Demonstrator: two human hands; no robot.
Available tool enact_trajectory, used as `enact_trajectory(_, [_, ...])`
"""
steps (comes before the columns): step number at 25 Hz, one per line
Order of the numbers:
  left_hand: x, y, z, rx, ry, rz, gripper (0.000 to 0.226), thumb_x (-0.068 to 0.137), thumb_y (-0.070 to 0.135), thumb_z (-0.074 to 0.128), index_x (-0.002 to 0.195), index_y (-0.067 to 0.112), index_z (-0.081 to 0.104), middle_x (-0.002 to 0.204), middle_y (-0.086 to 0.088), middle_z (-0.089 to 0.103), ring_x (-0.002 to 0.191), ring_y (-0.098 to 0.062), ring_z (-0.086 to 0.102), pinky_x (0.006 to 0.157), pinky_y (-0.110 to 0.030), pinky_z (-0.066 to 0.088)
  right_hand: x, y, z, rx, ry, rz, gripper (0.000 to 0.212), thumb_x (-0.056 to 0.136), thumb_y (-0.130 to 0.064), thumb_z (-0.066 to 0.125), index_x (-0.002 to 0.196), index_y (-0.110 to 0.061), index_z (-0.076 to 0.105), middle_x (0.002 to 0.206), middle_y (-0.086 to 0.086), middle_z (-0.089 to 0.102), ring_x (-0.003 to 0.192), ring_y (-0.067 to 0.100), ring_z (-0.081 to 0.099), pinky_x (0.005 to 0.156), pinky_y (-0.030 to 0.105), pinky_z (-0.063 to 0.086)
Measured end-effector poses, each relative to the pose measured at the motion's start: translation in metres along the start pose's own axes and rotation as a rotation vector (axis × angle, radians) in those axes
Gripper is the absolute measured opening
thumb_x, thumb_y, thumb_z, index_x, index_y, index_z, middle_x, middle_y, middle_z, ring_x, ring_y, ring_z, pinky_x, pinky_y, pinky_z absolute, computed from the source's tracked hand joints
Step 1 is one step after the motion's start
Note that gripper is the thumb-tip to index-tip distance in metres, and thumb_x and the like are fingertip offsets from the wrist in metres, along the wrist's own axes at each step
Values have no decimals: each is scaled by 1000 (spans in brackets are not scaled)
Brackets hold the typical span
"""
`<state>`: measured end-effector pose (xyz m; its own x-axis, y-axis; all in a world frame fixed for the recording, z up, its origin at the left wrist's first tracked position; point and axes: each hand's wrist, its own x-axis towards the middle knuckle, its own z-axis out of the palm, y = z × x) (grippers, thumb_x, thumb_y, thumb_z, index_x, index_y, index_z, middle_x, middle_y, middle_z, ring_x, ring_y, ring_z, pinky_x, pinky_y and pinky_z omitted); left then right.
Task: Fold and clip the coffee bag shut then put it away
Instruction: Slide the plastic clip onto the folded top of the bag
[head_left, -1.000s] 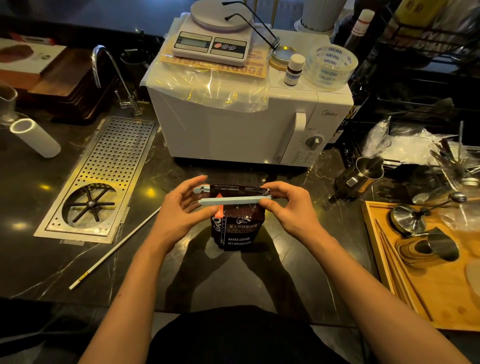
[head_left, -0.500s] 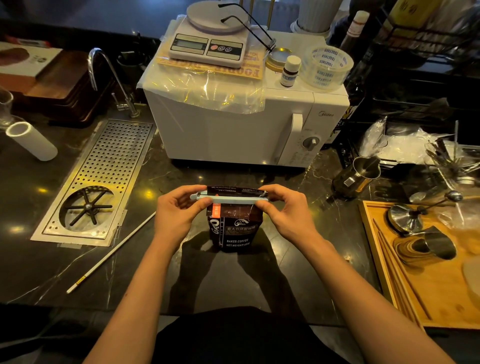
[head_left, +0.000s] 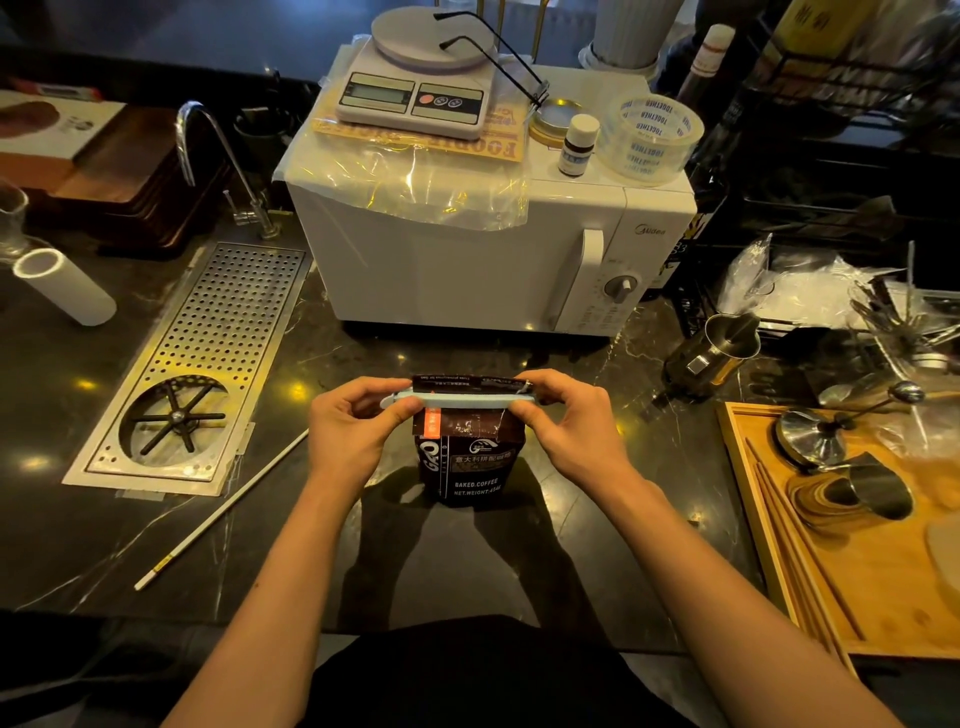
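Dark brown foil coffee bag (head_left: 470, 462) stands upright at six o'clock of white microwave (head_left: 467, 260) | left hand (head_left: 353, 431), right hand (head_left: 566, 426) pinch pale-blue plastic clip bar (head_left: 457, 401) across folded top | likely light, crinkly, slippery; grip clip ends.

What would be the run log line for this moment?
step: clipping | coffee bag: upright on counter | clip: across folded top | left hand, right hand: pinching clip ends | put away: not yet
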<state>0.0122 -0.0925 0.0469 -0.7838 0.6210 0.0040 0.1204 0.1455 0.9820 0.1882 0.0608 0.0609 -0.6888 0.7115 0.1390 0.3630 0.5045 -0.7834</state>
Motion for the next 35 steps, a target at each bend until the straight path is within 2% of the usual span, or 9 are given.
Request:
enact_trajectory(6, [6, 2, -4, -77, -101, -67, 27, 75, 6, 78, 91, 27, 71, 94, 8, 74, 91, -6, 72, 77, -24, 60, -2, 0, 0, 0, 1, 15, 26, 86, -16, 71, 112, -14, 69, 101, 0, 72, 92, 15, 64, 85, 31, 54])
enact_trajectory(10, [5, 1, -5, -60, -183, -88, 29, 81, 14, 74, 105, 28, 70, 105, 9, 73, 102, -5, 69, 84, -26, 57, -2, -1, 0, -5, -4, 6, 27, 86, -15, 70, 113, -12, 69, 102, 4, 72, 93, 17, 64, 84, 29, 53])
enact_trajectory(13, [4, 0, -2, -24, -214, -89, 29, 83, 20, 72, 112, 19, 69, 106, 6, 72, 101, -5, 68, 86, -29, 57, -2, 0, -1, 2, -3, 7, 27, 86, -15, 70, 113, -13, 69, 102, 3, 72, 92, 17, 64, 84, 30, 54])
enact_trajectory(17, [3, -4, 0, -1, -170, -94, 25, 83, 19, 71, 107, 12, 71, 101, -3, 72, 97, -14, 69, 88, -36, 58, -4, 2, 0, 18, -12, 17, 25, 87, -15, 70, 112, -14, 69, 102, 1, 72, 92, 17, 64, 85, 34, 55])
enact_trajectory(20, [3, -5, -1, 26, -172, -36, 16, 84, 16, 70, 100, 15, 71, 98, -4, 69, 94, -17, 67, 85, -37, 57, -2, 0, -2, -1, -46, -8, 24, 87, -18, 69, 112, -17, 68, 102, -2, 71, 96, 16, 64, 88, 37, 54])
enact_trajectory(24, [7, -4, -5, 44, -188, -7, 14, 84, 16, 70, 96, 23, 70, 96, 0, 69, 93, -16, 67, 84, -35, 56, 13, -22, -5, -179, -204, -137, 33, 88, -28, 66, 119, -22, 61, 112, -5, 68, 104, 13, 62, 91, 37, 52])
enact_trajectory(30, [8, -7, -8, 83, -174, 39, 15, 84, 16, 71, 97, 23, 71, 91, 3, 67, 82, -3, 63, 76, -27, 52, 50, -67, 13, -583, -462, -242, 31, 91, -39, 60, 118, -23, 60, 111, 0, 64, 103, 21, 60, 77, 37, 48])
enact_trajectory(32, [10, -8, -9, 102, -186, 54, 14, 84, 16, 71, 97, 21, 71, 90, 5, 67, 81, 0, 62, 74, -24, 50, 59, -76, 15, -644, -527, -275, 29, 90, -42, 60, 114, -24, 61, 107, -1, 64, 99, 20, 61, 70, 33, 43])
enact_trajectory(35, [10, -10, -8, 100, -183, 64, 14, 84, 16, 71, 98, 18, 71, 90, 4, 67, 80, 0, 62, 74, -24, 49, 62, -84, 20, -625, -595, -317, 27, 92, -42, 59, 110, -23, 61, 105, 0, 62, 95, 19, 59, 70, 34, 46])
